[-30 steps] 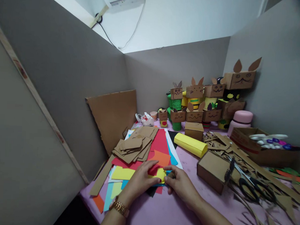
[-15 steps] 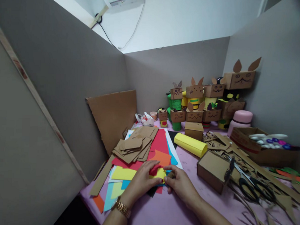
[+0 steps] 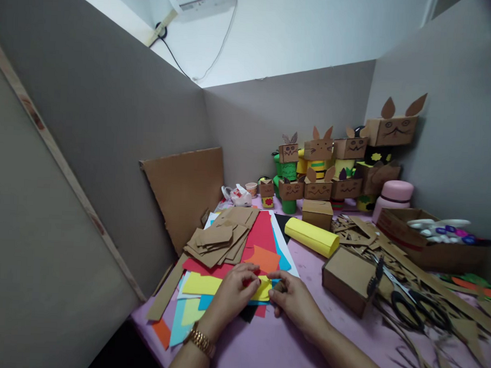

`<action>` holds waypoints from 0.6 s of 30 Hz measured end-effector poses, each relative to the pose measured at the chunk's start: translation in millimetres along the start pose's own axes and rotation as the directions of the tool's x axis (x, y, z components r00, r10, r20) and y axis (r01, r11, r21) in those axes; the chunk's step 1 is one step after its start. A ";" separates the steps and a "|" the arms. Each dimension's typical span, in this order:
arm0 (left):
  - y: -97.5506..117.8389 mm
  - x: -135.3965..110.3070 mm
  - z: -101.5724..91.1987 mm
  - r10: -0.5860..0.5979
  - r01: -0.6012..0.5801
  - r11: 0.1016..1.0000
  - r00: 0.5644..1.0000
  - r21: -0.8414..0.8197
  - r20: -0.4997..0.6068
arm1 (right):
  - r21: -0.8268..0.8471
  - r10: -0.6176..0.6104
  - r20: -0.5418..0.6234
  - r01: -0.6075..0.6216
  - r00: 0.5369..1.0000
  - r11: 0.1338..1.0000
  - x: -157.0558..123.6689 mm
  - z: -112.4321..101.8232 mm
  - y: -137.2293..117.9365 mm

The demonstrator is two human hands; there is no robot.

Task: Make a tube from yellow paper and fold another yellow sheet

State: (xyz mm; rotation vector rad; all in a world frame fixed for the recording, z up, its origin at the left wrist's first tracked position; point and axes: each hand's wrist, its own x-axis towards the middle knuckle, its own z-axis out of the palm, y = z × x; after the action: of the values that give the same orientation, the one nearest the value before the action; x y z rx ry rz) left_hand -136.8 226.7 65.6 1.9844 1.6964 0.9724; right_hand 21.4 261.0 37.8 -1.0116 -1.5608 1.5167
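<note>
A yellow paper strip lies across a pile of coloured sheets, its right end between my two hands. My left hand rests over the strip, thumb and fingers curled together on it. My right hand pinches the strip's right end between thumb and fingers. Just beyond the fingers is an orange paper piece on a red sheet. Blue and black paper edges show under the strip. My fingers hide part of the strip.
Cut cardboard pieces are stacked behind my left hand. To the right are a yellow paper roll, a cardboard box, scissors and cardboard scraps. Box-headed animal figures stand at the back, near a pink flask.
My left thumb has shifted up and left, with its fingers drawn closer together, so more yellow paper shows between my hands. My right hand has barely moved.
</note>
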 end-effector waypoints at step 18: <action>11.1 -0.9 -1.0 0.090 -0.077 0.994 0.982 0.081 -0.166 | 0.158 0.173 0.042 -0.178 0.984 0.971 10.7 16.7 -28.8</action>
State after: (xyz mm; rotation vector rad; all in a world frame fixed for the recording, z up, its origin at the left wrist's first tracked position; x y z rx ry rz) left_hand -129.5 223.3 73.4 2.0877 1.7738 1.1535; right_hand 0.3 263.6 65.6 -1.0615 -1.3711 1.7549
